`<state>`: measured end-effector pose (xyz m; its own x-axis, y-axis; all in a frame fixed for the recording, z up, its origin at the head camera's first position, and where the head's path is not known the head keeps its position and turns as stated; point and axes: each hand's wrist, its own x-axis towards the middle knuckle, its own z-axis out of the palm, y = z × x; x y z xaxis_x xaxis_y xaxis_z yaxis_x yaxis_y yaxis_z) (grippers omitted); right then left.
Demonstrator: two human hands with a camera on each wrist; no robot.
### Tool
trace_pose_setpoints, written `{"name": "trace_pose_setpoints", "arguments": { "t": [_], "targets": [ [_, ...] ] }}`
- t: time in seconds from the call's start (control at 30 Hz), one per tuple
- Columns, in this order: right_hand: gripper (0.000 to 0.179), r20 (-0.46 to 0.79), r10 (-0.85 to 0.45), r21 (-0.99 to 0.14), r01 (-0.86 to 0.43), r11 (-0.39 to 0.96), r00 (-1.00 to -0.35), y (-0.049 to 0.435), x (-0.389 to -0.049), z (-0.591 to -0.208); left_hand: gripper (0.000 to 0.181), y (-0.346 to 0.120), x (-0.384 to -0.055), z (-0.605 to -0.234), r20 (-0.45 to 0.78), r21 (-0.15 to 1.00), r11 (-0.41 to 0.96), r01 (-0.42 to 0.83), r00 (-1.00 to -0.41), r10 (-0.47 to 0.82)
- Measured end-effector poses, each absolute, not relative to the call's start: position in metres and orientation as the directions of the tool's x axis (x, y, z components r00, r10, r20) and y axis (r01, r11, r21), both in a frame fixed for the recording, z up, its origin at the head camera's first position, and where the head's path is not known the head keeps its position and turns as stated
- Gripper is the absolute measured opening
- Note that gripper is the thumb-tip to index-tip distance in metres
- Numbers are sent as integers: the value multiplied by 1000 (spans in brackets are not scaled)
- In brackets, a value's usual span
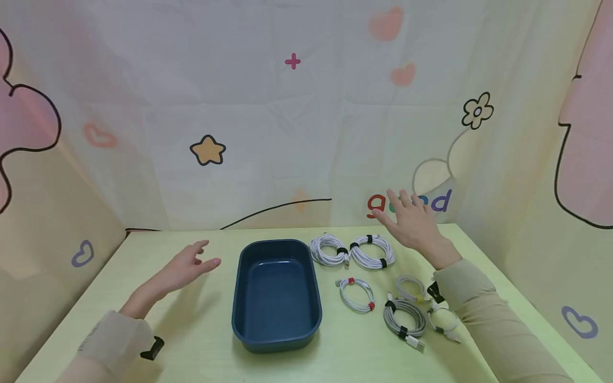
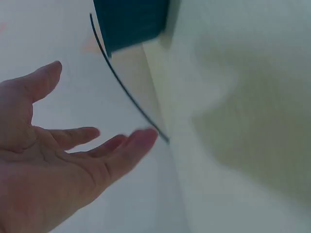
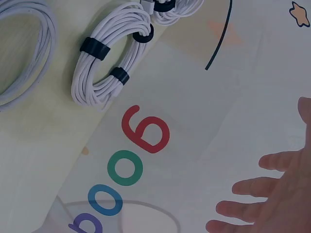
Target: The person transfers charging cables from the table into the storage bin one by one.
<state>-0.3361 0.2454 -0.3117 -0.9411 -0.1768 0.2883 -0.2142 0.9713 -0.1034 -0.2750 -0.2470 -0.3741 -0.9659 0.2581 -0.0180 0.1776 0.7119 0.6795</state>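
My left hand (image 1: pixel 184 268) hovers above the table to the left of a dark blue bin (image 1: pixel 276 295), fingers relaxed and holding nothing. In the left wrist view its thumb and fingers are spread apart, with the bin's corner (image 2: pixel 133 24) beyond them. Raised over the back right of the table, my right hand (image 1: pixel 411 222) has its fingers spread and touches nothing. Nearest to it is a white coiled cable (image 1: pixel 372 251) with black straps. Another white coil (image 1: pixel 329 250) lies between that one and the bin.
Nearer the front right lie a small white coil with red ties (image 1: pixel 356 295), a grey coiled cable (image 1: pixel 404 318), a thin coil with a yellow tie (image 1: pixel 411 287) and a small white coil (image 1: pixel 442 321) beside my right sleeve. A printed cloth (image 1: pixel 268 133) hangs behind the table.
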Motion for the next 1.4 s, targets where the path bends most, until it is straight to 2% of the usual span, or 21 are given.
{"name": "trace_pose_setpoints", "arguments": {
  "t": [0.13, 0.2, 0.33, 0.63, 0.9, 1.03, 1.2, 1.4],
  "targets": [
    [80, 283, -183, -101, -219, 970, -941, 241, -338, -313, 75, -239, -277, -385, -197, 897, 439, -46, -932, 305],
    [78, 283, -190, -104, -227, 968, -940, 239, -340, -314, 69, -235, -278, -390, -241, 937, 324, -133, -916, 320],
    [75, 273, -202, -100, -237, 966, -941, 234, -343, -314, 62, -228, -279, -399, -287, 949, 223, -223, -904, 316],
    [74, 217, -205, -107, -232, 967, -954, 212, -360, -317, 49, -222, -278, -406, -297, 953, 177, -248, -881, 369],
    [68, 168, -239, -58, -251, 966, -956, 191, -381, -331, 40, -220, -280, -406, -277, 961, 115, -252, -885, 374],
    [55, 137, -276, -68, -287, 956, -951, 180, -387, -338, 33, -218, -281, -407, -279, 960, 100, -261, -888, 366],
    [29, 81, -311, -49, -315, 948, -947, 168, -393, -348, 33, -215, -282, -409, -280, 960, 94, -264, -887, 368],
    [23, -4, -306, -112, -303, 946, -952, 158, -397, -363, 34, -212, -282, -410, -288, 957, 88, -275, -885, 365]
  ]
}}
